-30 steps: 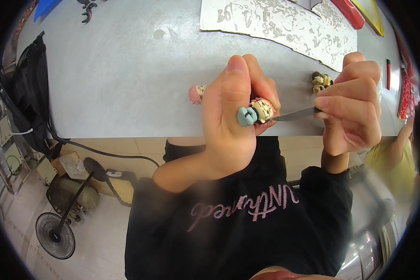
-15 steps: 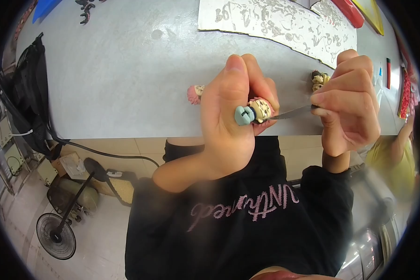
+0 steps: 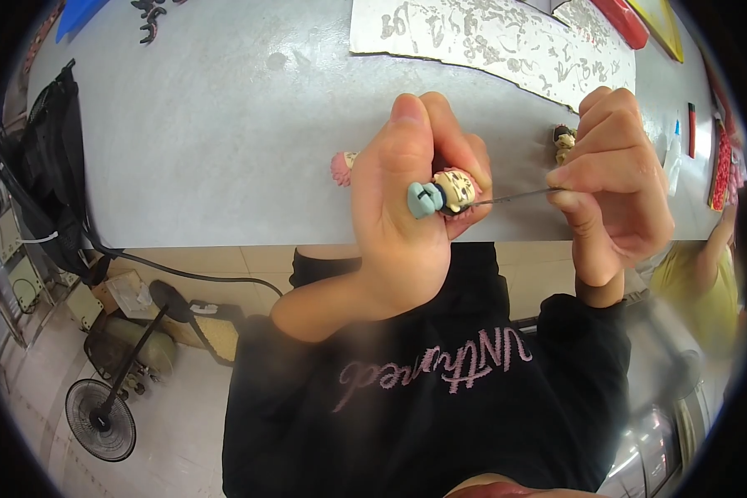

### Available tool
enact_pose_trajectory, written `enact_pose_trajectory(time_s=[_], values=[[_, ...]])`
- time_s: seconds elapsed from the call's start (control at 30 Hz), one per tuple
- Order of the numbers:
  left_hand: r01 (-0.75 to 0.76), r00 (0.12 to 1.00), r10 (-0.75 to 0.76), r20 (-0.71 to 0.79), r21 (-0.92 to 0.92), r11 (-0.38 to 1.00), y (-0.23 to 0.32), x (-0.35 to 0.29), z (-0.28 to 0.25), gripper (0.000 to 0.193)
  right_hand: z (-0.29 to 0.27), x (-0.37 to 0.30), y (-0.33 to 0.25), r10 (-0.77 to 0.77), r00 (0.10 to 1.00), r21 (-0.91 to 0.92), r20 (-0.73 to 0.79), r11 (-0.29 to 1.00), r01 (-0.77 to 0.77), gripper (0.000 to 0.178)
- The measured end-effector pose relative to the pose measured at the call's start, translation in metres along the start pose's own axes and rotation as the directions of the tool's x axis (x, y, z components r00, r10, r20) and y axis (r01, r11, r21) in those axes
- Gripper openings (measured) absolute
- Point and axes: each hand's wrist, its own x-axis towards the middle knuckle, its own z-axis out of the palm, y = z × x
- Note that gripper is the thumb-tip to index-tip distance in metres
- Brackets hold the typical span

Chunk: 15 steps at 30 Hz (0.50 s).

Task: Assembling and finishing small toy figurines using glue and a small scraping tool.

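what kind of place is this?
Probably a small craft workshop. At a grey worktable the left hand holds a small painted figurine while the right hand works it with a thin tool. Another small figurine lies on the table; a floor fan stands below.

A craft workshop — grey worktable point(image 3: 224, 124), cut-paper sheet point(image 3: 490, 37), floor fan point(image 3: 100, 419).

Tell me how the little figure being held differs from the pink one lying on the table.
The held figure is gripped in the left hand above the table edge, while the pink figure lies alone on the grey table. The held figure shows a teal part and a cream spotted part; the other shows mostly pink. A thin metal tool from the right hand touches the held figure only. Both are small painted figurines.
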Motion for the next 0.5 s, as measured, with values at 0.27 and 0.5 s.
enact_pose_trajectory(time_s=[0.27, 0.5], values=[[0.000, 1.000, 0.001, 0.024, -0.025, 1.000, -0.0021, 0.0011, 0.0010, 0.041, -0.0036, -0.0010, -0.0018, 0.039, 0.999, 0.022, -0.011, 0.999, -0.038, 0.014], [0.021, 1.000, -0.020, 0.018, -0.032, 0.999, -0.0018, 0.0017, 0.0034, 0.042, -0.0073, -0.0002, -0.0042, 0.028, 1.000, -0.023, 0.007, 0.999, -0.028, 0.013]])
